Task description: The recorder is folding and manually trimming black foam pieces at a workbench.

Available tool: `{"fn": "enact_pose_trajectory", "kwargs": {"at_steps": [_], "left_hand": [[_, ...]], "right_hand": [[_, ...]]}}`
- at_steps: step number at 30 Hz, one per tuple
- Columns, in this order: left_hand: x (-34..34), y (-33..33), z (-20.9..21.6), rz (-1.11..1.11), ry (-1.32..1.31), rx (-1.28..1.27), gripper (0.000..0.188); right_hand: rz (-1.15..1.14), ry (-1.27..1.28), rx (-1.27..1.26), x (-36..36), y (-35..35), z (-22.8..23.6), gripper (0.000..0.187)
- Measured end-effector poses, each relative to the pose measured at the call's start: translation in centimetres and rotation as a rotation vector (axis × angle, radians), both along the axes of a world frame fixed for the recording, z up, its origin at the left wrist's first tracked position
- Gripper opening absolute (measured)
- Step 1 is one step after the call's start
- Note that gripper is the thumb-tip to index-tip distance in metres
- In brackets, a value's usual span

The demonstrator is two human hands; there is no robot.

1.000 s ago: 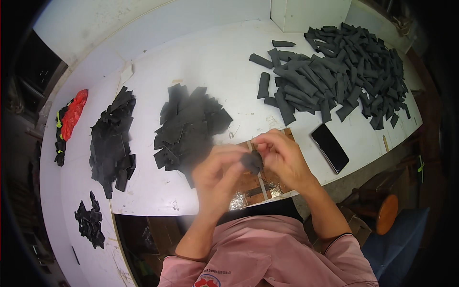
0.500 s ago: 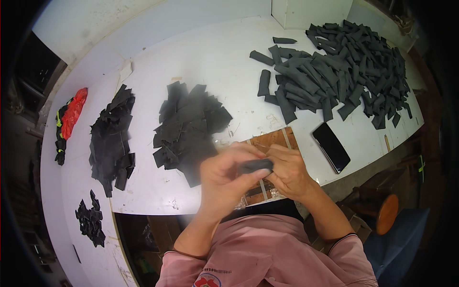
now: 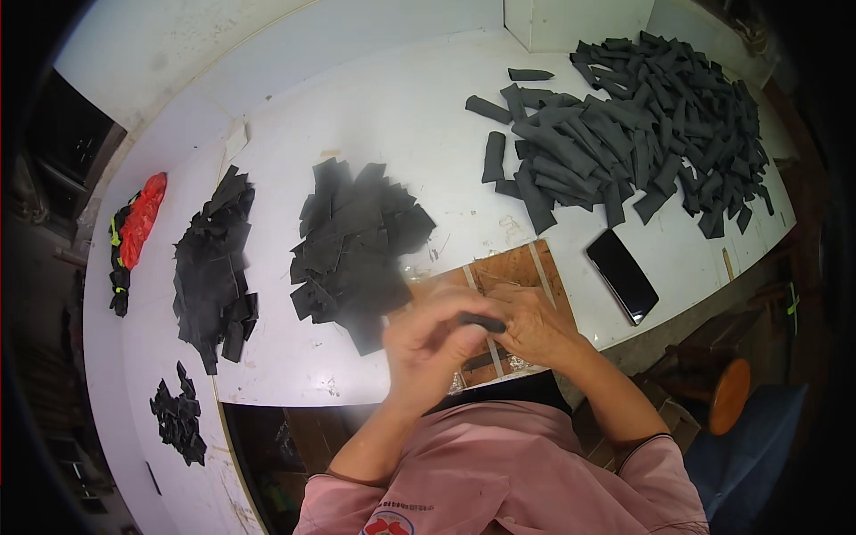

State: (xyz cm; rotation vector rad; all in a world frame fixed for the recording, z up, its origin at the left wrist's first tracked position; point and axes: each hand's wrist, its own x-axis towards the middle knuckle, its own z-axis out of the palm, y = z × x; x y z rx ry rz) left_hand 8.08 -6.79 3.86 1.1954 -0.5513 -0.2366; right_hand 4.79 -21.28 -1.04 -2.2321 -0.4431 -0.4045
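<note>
Both my hands meet over a brown wooden board (image 3: pixel 508 267) at the table's near edge. A small black fabric piece (image 3: pixel 482 322) pokes out between them, seemingly rolled or folded. My left hand (image 3: pixel 428 339) is closed on its left part, thumb below and fingers curled above. My right hand (image 3: pixel 537 330) grips its other end, and those fingertips are partly hidden. Left of my hands lies a heap of flat black fabric pieces (image 3: pixel 352 241). Toward the back right spreads a large pile of dark grey fabric tubes (image 3: pixel 606 147).
A black phone (image 3: pixel 621 276) lies right of the board. Farther left are another black fabric heap (image 3: pixel 214 276), a small pile of scraps (image 3: pixel 178 415) and a red plastic bag (image 3: pixel 143 223). A round wooden stool (image 3: pixel 727 397) stands off the table's right side.
Less of the fabric piece shows between my hands than before, and my left fingers have curled farther over it. The whole view has shifted slightly.
</note>
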Motion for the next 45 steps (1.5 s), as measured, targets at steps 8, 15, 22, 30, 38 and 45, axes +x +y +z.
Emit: {"fn": "enact_pose_trajectory", "kwargs": {"at_steps": [8, 15, 22, 30, 38, 45], "left_hand": [[0.3, 1.4, -0.6, -0.08, 0.362, -0.601, 0.016], [0.4, 1.9, -1.5, 0.024, 0.278, -0.374, 0.013], [0.2, 3.0, -2.4, 0.144, 0.119, -0.123, 0.012], [2.1, 10.9, -13.0, 0.818, -0.062, 1.332, 0.036], [1.0, 11.4, -8.9, 0.444, 0.463, 0.39, 0.013], [-1.4, 10.0, -4.0, 0.162, 0.567, 0.08, 0.022]], "right_hand": [[-0.031, -0.006, -0.085, 0.0, 0.0, 4.6, 0.022], [-0.038, -0.011, -0.158, -0.3, 1.2, 1.9, 0.026], [0.009, 0.004, -0.115, 0.1, 0.9, 2.7, 0.025], [-0.532, 0.078, 0.699, 1.7, -1.1, 4.7, 0.042], [-0.113, 0.456, 0.515, -3.7, 6.9, -0.1, 0.016], [0.053, 0.934, 1.379, -1.1, 9.2, -0.2, 0.021]]}}
